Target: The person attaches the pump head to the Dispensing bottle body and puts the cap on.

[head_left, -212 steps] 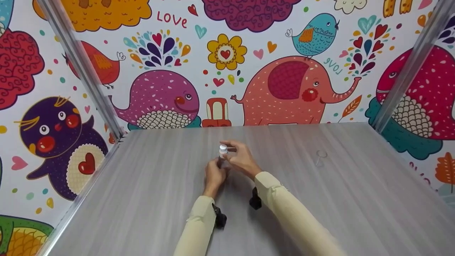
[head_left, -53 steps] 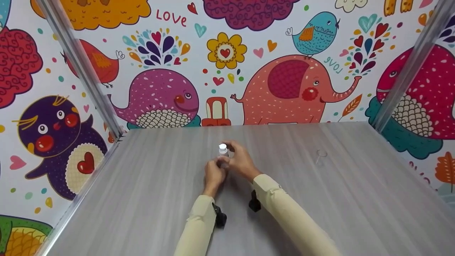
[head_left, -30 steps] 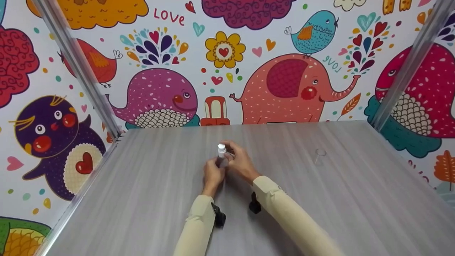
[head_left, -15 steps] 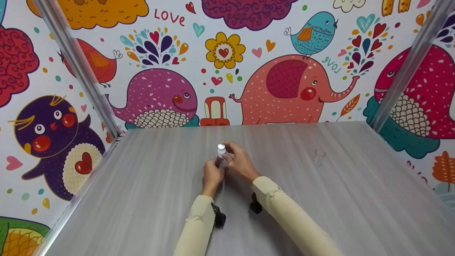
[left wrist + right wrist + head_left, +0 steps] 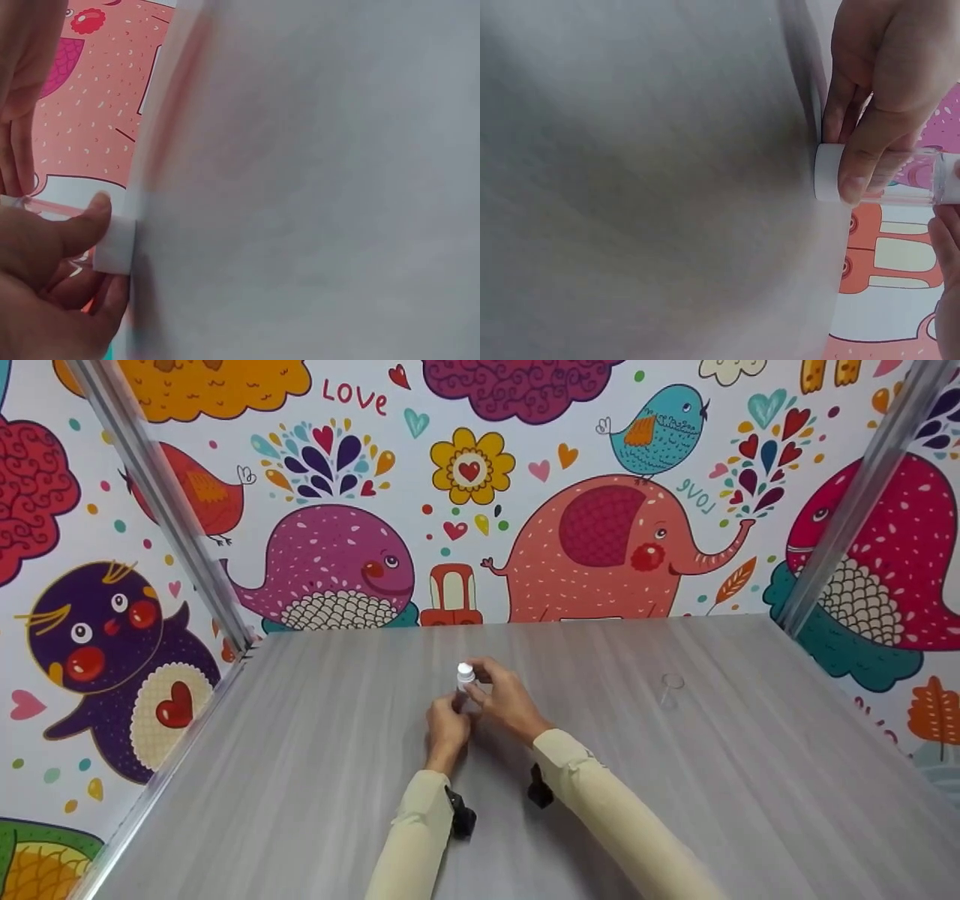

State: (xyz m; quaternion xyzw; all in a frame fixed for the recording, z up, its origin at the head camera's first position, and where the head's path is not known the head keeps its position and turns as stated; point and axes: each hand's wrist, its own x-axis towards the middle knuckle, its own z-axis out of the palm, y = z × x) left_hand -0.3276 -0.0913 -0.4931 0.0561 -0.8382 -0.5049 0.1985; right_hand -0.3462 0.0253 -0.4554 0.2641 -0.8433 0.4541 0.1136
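Observation:
A small clear bottle (image 5: 911, 180) with a white base and white top stands upright on the table, between both hands. My left hand (image 5: 448, 729) grips its lower part, thumb on one side and fingers on the other, near the white base (image 5: 115, 246). My right hand (image 5: 511, 701) reaches in from the right. Its thumb and fingers pinch the white collar (image 5: 949, 180) below the top (image 5: 465, 669). The left wrist view shows the right hand's fingers (image 5: 22, 154) at the bottle's upper end. The hands hide much of the bottle's body in the head view.
A small clear cup-shaped piece, perhaps a cap (image 5: 670, 691), stands on the grey wood-grain table (image 5: 315, 750) to the right of the hands. Patterned wall panels (image 5: 337, 562) with metal posts (image 5: 161, 510) border the table at the back and sides.
The bottle and left hand stay nearly in place. The right hand's thumb and fingers have shifted about the bottle's neck. The clear piece stays where it was.

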